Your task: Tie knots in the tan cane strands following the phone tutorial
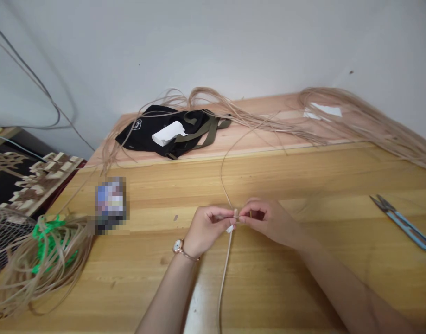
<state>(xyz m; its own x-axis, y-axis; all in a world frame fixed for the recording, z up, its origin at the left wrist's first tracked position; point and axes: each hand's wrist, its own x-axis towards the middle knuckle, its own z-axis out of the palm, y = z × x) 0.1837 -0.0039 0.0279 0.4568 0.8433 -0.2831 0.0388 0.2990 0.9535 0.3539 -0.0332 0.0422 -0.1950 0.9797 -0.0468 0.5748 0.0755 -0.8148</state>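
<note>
My left hand [213, 225], with a watch [178, 246] at its wrist, pinches a thin tan cane strand [227, 264] between thumb and fingertips. Opposite it, my right hand [266, 218] pinches at the same spot, its fingertips almost meeting the left ones. Between the fingertips a small loop or crossing of the strand shows, too small to make out fully. One length of the strand runs down to the bottom edge; a thinner length curves up towards the back of the table. A small white piece [230, 228] sits under my left fingertips.
Blue-handled snips [403, 225] lie at the right. Cane bundles [359, 120] rest at the back, near a black bag [143, 134] with a white paper roll [168, 133] on it. A coil of cane [77, 260] with green ties [47, 241] and a blurred-out item [110, 204] are at the left.
</note>
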